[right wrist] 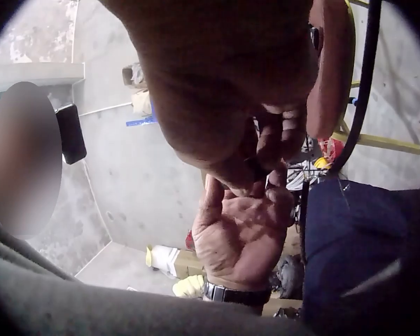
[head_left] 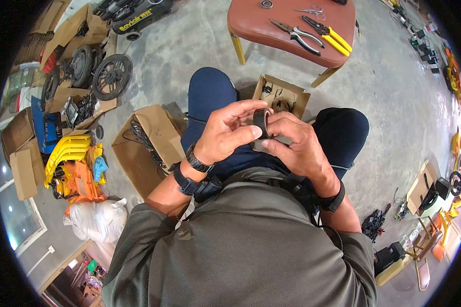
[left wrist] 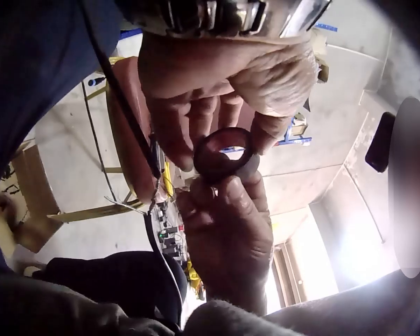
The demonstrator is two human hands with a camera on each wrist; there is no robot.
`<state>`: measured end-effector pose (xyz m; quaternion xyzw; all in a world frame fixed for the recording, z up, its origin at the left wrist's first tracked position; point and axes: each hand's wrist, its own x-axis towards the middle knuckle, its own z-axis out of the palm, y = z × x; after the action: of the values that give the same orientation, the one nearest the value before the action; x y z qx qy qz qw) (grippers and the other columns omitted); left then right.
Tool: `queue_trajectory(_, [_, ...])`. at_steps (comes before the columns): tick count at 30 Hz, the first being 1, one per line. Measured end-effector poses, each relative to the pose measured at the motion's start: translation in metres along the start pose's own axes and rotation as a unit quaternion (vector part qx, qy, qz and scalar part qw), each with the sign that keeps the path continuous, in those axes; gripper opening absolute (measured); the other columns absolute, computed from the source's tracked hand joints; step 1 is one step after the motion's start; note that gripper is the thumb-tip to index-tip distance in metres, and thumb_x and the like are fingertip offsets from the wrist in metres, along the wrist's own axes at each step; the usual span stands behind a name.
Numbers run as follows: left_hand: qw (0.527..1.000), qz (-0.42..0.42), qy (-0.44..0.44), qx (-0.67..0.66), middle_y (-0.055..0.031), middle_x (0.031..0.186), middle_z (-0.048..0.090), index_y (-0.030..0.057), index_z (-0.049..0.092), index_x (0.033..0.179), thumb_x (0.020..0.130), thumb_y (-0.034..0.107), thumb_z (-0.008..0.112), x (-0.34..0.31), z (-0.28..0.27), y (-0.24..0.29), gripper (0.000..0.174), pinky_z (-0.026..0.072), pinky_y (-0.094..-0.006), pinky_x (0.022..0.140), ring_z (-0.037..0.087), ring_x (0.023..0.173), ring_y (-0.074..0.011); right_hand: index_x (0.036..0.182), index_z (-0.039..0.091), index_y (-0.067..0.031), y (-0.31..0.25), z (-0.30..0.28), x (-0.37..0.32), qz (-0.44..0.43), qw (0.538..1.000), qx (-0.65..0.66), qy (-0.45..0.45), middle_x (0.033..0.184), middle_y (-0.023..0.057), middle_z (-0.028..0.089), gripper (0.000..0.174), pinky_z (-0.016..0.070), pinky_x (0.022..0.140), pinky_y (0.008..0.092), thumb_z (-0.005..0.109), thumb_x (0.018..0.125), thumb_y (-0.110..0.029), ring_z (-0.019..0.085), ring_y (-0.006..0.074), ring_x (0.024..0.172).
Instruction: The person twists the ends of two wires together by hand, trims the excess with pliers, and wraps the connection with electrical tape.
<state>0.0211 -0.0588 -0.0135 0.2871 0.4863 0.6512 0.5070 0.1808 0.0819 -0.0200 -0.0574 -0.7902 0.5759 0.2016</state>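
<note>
A roll of black tape point(head_left: 262, 123) stands on edge between the two hands, above the person's lap. My left hand point(head_left: 225, 132) holds it between thumb and fingers, the thumb on its near side. From the other side my right hand point(head_left: 295, 144) pinches its rim with thumb and curled fingers. In the left wrist view the roll point(left wrist: 222, 155) shows as a dark ring with an open centre, the right thumb at its lower edge. The right wrist view has the right hand point(right wrist: 245, 119) largely covering the roll, with the left hand point(right wrist: 243, 234) below.
Pliers point(head_left: 295, 37), yellow-handled wire strippers point(head_left: 328, 36), scissors point(head_left: 315, 12) and a bearing point(head_left: 266, 4) lie on a brown padded stool point(head_left: 246, 20). A small carton point(head_left: 303, 105) with wires sits between the knees. A larger carton point(head_left: 133, 158) with cables is at the left.
</note>
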Motion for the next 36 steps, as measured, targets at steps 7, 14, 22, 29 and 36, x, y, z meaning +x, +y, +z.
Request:
queue_trajectory(7, [0.988, 0.051, 0.003, 0.144, -0.0112, 0.131, 0.06, -0.0008, 0.058, 0.135, 0.08, -0.002, 0.074, 0.0, 0.0, 0.003, 0.057, 0.055, -0.0285, 0.084, 0.062, 0.113, -0.0164, 0.114, 0.063, -0.001, -0.008, 0.004, -0.004, 0.175, 0.955, 0.234, 0.06, 0.105, 0.0074, 0.07, 0.029, 0.0504, 0.095, 0.0346, 0.074, 0.088, -0.008, 0.064, 0.0183, 0.11])
queue_trajectory(14, [0.965, 0.081, -0.008, 0.249, -0.0115, 0.139, 0.056, 0.0031, 0.053, 0.14, 0.074, -0.005, 0.076, -0.001, 0.006, 0.013, 0.07, 0.0493, -0.0322, 0.094, 0.055, 0.126, -0.0209, 0.131, 0.055, -0.0032, -0.007, -0.001, -0.001, 0.116, 0.984, 0.124, 0.058, 0.107, 0.0064, 0.07, 0.048, 0.0493, 0.096, 0.0344, 0.073, 0.087, -0.007, 0.065, 0.017, 0.108])
queue_trajectory(22, [0.975, 0.088, -0.008, 0.206, -0.0143, 0.139, 0.056, 0.0008, 0.058, 0.133, 0.077, -0.003, 0.079, -0.001, 0.001, 0.011, 0.06, 0.0507, -0.0322, 0.094, 0.055, 0.126, -0.0229, 0.133, 0.057, -0.0051, -0.018, -0.002, 0.002, 0.149, 0.984, 0.082, 0.046, 0.105, 0.0089, 0.07, 0.052, 0.0506, 0.093, 0.0338, 0.069, 0.083, -0.001, 0.067, 0.0186, 0.105])
queue_trajectory(29, [0.987, 0.103, 0.011, 0.12, -0.0175, 0.136, 0.055, -0.001, 0.062, 0.126, 0.083, -0.003, 0.078, 0.0, -0.001, 0.002, 0.046, 0.055, -0.0291, 0.089, 0.057, 0.121, -0.0209, 0.119, 0.066, -0.0042, -0.014, -0.008, 0.002, 0.097, 0.994, 0.047, 0.03, 0.103, 0.0105, 0.07, 0.04, 0.0517, 0.089, 0.0348, 0.073, 0.081, -0.001, 0.067, 0.0225, 0.099])
queue_trajectory(36, [0.99, 0.067, 0.011, 0.121, -0.0169, 0.131, 0.06, -0.0028, 0.066, 0.12, 0.084, -0.003, 0.077, -0.001, 0.0, 0.011, 0.037, 0.055, -0.0279, 0.087, 0.062, 0.114, -0.0195, 0.11, 0.07, -0.0041, -0.008, -0.015, 0.003, 0.035, 0.998, 0.053, 0.025, 0.097, 0.0114, 0.07, 0.032, 0.0502, 0.09, 0.0385, 0.073, 0.079, 0.001, 0.066, 0.0272, 0.097])
